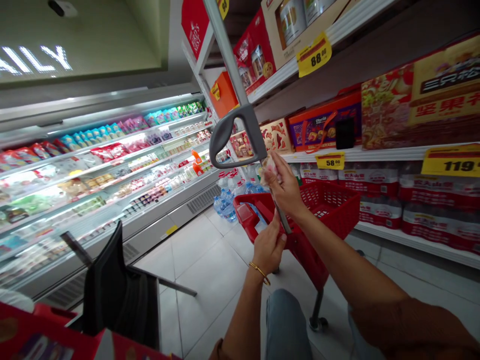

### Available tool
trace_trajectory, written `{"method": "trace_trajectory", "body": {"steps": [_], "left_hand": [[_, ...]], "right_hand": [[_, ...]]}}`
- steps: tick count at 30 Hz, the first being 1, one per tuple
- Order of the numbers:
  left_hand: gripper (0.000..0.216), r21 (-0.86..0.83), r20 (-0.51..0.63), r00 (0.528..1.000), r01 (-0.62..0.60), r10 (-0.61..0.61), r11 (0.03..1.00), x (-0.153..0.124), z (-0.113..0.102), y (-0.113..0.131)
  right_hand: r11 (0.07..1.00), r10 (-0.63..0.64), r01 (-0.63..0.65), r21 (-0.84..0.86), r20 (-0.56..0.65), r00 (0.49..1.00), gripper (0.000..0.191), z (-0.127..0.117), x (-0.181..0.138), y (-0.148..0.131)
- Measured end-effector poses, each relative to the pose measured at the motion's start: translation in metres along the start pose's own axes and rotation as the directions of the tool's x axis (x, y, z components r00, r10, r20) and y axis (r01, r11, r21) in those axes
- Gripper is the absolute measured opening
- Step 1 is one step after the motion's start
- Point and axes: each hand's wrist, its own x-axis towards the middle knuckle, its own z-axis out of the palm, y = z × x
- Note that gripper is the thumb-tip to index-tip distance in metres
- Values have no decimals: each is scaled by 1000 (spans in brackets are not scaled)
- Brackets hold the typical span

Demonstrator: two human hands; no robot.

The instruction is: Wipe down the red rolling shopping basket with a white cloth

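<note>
The right hand (pixel 285 187) pinches a crumpled cloth (pixel 269 171) against the tilted pole (pixel 284 218), just below the handle (pixel 255 135); the left hand (pixel 268 246) holds the pole lower down, right by the cart (pixel 335 210).

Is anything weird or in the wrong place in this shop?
Two things look a bit odd. A plain black object stands by the colourful boxes on the shelf and doesn't match them; I can't tell what it is. A black chair stands in the aisle, perhaps in the way. I see no spill by the red cart.
</note>
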Motion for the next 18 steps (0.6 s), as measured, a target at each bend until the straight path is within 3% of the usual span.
{"method": "trace_trajectory", "body": {"steps": [4, 11, 18], "left_hand": [[67, -20, 51, 999, 18, -17, 1000, 1, -2, -1], [82, -69, 167, 979, 132, -119, 989, 3, -3, -2], [85, 61, 133, 991, 8, -16, 998, 2, 8, -6]], "right_hand": [[995, 70, -72, 74, 40, 997, 52, 2, -6, 7], [935, 256, -269, 233, 87, 963, 50, -10, -62, 25], [917, 349, -357, 179, 76, 934, 46, -21, -112, 39]]}}
